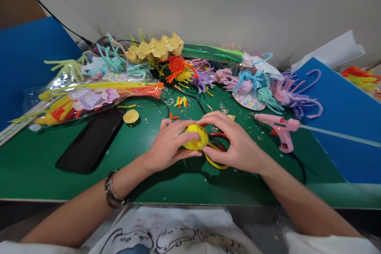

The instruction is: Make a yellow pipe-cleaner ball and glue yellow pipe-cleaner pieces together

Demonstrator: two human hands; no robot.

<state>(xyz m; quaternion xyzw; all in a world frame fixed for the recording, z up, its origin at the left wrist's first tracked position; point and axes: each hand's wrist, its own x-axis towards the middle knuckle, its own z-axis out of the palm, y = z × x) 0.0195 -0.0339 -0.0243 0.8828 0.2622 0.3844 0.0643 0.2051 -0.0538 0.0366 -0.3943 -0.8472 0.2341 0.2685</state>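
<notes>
Between my hands, over the middle of the green table, is a rounded yellow pipe-cleaner piece (201, 138) with a ridged surface. My left hand (175, 141) wraps it from the left, a finger lying across its front. From the right, my right hand (232, 143) grips its edge between fingertips and thumb. Red strands and a yellow strand (218, 165) curve out behind and below my right fingers. Whether they join the yellow piece is hidden. Just beyond lie short yellow and orange pipe-cleaner cuttings (181, 102).
A pink glue gun (281, 127) with its red light lit stands at right, its cord on the table. At left lie a black phone (92, 143), a tan paper cup piece (131, 116) and bagged pipe cleaners (89, 101). An egg carton (157, 49) and pipe-cleaner figures line the back.
</notes>
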